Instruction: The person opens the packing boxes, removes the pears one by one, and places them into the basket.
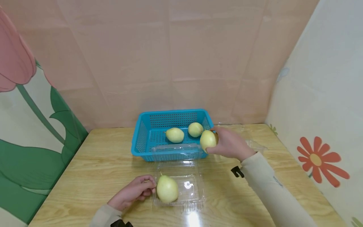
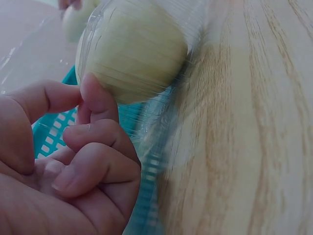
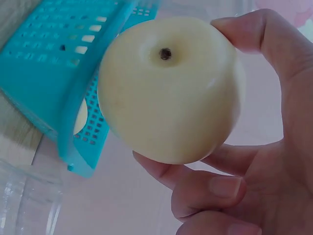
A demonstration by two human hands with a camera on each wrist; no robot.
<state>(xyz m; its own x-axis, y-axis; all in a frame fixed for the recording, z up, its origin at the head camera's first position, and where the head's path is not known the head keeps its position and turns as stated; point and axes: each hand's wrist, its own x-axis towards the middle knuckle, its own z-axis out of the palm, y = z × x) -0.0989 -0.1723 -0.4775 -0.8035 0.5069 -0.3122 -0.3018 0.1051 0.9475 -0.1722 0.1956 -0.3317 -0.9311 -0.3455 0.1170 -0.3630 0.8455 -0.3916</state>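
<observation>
My right hand (image 1: 231, 143) grips a pale yellow-green pear (image 1: 208, 141) over the front right corner of the blue basket (image 1: 136, 138). In the right wrist view the pear's dark-spotted end faces the camera, thumb on one side and fingers on the other. My left hand (image 1: 139, 190) pinches the left edge of a clear plastic clamshell box (image 1: 193, 189) between thumb and forefinger, its other fingers curled. One pear (image 1: 167, 189) sits in the left half of that box, stem pointing away. The box's raised lid (image 1: 175, 151) overlaps the basket's front wall.
Two more pears, one on the left (image 1: 175, 135) and one on the right (image 1: 195, 129), lie in the basket. Other clear plastic (image 1: 256, 145) lies behind my right hand on the wooden table (image 1: 107, 157). A pinkish-brown covering (image 1: 170, 63) stands behind the table, with flower-printed panels at both sides.
</observation>
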